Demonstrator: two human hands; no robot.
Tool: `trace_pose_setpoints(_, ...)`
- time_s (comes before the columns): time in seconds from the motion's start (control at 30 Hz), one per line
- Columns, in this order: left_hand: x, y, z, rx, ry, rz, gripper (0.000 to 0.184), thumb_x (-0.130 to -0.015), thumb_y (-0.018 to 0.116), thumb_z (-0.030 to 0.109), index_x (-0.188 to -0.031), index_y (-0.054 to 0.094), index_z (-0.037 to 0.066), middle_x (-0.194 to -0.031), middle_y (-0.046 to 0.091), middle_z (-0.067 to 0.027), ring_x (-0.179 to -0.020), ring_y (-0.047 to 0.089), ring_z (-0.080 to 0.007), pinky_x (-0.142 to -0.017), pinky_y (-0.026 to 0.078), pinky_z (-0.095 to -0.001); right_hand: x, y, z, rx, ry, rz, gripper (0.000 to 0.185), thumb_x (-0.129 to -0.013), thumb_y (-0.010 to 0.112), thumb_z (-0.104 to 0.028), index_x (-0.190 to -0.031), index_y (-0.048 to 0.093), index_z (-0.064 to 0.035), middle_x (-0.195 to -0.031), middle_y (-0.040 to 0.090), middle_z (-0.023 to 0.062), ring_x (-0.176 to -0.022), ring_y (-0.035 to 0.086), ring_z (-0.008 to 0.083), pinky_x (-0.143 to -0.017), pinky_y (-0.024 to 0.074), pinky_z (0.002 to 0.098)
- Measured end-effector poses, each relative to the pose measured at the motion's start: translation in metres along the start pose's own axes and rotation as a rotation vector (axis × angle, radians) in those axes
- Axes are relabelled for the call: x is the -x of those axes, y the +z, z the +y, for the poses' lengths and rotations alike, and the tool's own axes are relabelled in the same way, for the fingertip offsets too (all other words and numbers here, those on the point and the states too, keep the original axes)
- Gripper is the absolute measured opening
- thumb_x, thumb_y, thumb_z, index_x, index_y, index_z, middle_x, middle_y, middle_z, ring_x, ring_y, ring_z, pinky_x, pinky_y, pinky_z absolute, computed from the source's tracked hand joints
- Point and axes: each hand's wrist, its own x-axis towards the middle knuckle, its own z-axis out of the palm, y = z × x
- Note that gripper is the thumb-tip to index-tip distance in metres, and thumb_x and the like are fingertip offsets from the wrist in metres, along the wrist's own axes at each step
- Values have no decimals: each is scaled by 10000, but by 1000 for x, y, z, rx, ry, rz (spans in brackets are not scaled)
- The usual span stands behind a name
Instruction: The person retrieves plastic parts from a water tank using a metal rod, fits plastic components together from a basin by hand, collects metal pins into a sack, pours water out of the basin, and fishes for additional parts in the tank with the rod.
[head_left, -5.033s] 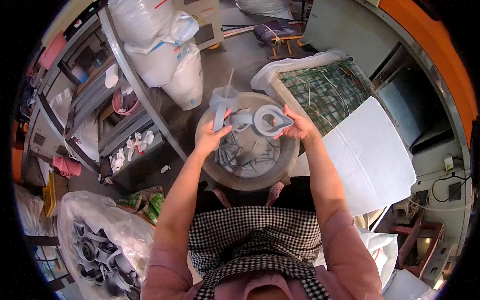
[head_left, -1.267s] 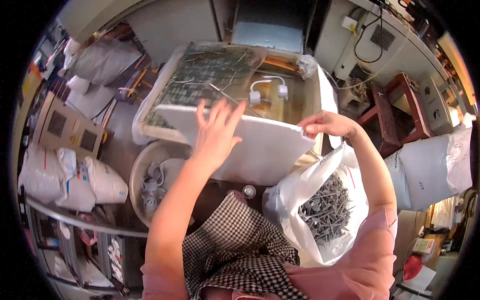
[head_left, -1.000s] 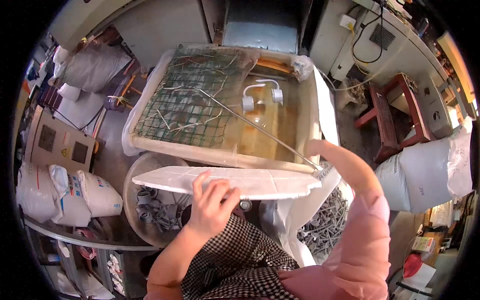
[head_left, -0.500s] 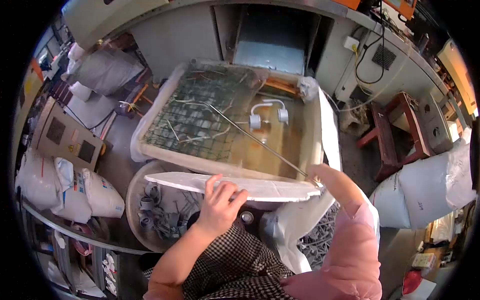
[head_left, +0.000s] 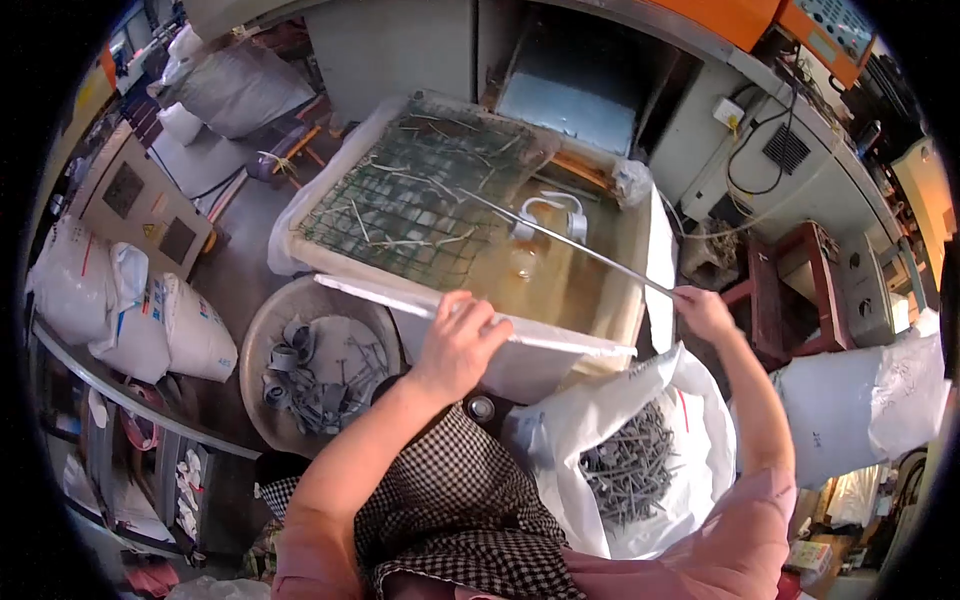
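Here, the right hand (head_left: 704, 312) is closed on one end of a metal rod (head_left: 622, 268) slanting away and left over the water tub (head_left: 628, 285), past two plastic parts (head_left: 577, 229), while the left hand (head_left: 459, 345) grips a white board (head_left: 570, 340).

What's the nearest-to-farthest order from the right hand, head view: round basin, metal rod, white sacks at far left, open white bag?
From the right hand:
1. metal rod: held in it
2. open white bag: just below it in view
3. round basin: left, past the board
4. white sacks: far left, beyond the basin
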Motion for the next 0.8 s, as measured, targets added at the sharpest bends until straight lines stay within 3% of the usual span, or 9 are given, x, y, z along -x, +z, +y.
trace_pose_setpoints(0.07,0,0,0,-1,-16,-2,155,-688,617,42,-838,579,57,-760,471,-60,-771,518,-246,-855,382,-409,44,-42,13,36,-52,142,237,-819,578,-177,-1014,635,-54,-795,629,187,-741,632,279,-683,478,337)
trace_pose_setpoints(0.13,-1,2,0,1,-16,5,163,-680,620,38,-837,579,58,-761,472,-60,-778,515,-251,-849,382,-405,82,-79,21,70,97,83,258,-809,602,-217,-1051,644,-139,-882,644,174,-811,628,308,-719,482,360)
trace_pose_setpoints(0.2,2,3,3,-2,-18,10,172,-672,623,33,-836,579,59,-762,473,-60,-784,511,-257,-844,383,-402,113,-99,22,105,221,79,265,-804,603,-181,-1059,638,-120,-849,643,177,-788,629,297,-707,477,358)
trace_pose_setpoints(0.33,6,4,6,-19,-8,20,193,-651,631,23,-833,580,60,-763,474,-60,-793,510,-257,-832,385,-396,146,-109,45,133,263,91,249,-801,600,-160,-1035,644,-88,-805,634,187,-747,629,280,-689,470,350)
trace_pose_setpoints(0.47,8,4,6,3,-33,10,209,-639,631,9,-836,582,58,-766,479,-61,-793,511,-261,-820,389,-391,139,-84,72,41,192,59,243,-797,604,-150,-1025,645,-78,-789,638,187,-741,637,263,-677,469,345)
trace_pose_setpoints(0.5,8,4,6,3,-33,11,209,-639,631,9,-836,582,58,-766,479,-61,-793,511,-261,-820,389,-391,131,-73,77,-33,121,70,236,-803,598,-104,-1021,635,-20,-571,535,79,-514,503,96,-494,412,278)
trace_pose_setpoints(0.6,12,4,6,-11,-23,34,215,-635,628,3,-838,582,56,-771,484,-61,-791,512,-260,-813,390,-388,109,-50,68,-107,187,0,235,-807,595,-144,-1023,652,-70,-650,609,128,-571,587,152,-554,460,307)
trace_pose_setpoints(0.7,16,4,3,-7,-37,25,217,-635,623,-1,-840,582,57,-776,489,-62,-800,511,-258,-811,389,-388,79,-25,72,-143,142,-13,239,-809,598,-153,-1025,652,-66,-601,575,98,-508,540,121,-504,443,291)
trace_pose_setpoints(0.8,19,5,1,6,-50,19,207,-638,617,0,-832,577,60,-778,482,-61,-810,508,-257,-813,388,-388,54,-6,68,-159,140,-10,244,-803,606,-168,-1018,652,-62,-623,596,121,-545,570,148,-538,456,301)
